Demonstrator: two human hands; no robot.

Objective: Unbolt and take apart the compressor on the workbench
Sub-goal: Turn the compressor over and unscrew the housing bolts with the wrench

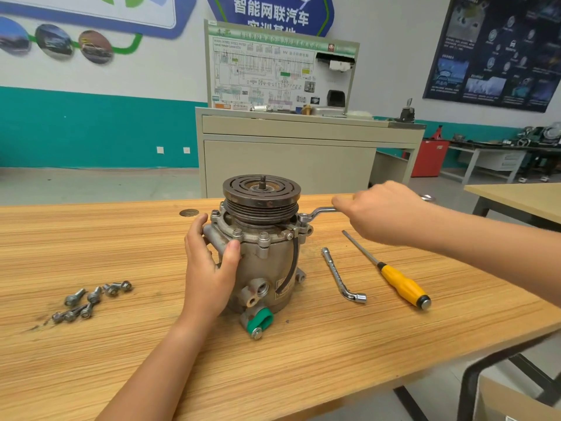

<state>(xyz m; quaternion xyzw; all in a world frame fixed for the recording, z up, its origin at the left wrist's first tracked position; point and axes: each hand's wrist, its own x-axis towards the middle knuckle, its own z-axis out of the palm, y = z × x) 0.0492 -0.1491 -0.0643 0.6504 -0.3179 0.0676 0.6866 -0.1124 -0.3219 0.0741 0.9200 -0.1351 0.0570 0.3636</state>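
on the striped wooden workbench (303,360), left hand (209,268) wraps the upright grey metal compressor (264,262) steadying it, while right hand (379,211) grips the offset ring spanner (318,212) seated on a flange bolt.

A white wall with a teal lower band (91,129) fills the upper left of the frame, carrying round car photographs (54,41). At top centre hangs a blue sign with white Chinese characters (270,13), and below it stands a beige metal cabinet (288,159) topped by a white wiring-diagram board (273,74). A dark poster (491,50) hangs at upper right, above a red box (429,158) and a cluttered grey-legged table (485,151). Grey floor (91,183) runs behind the pale wood-grain workbench (91,360) across the bottom.
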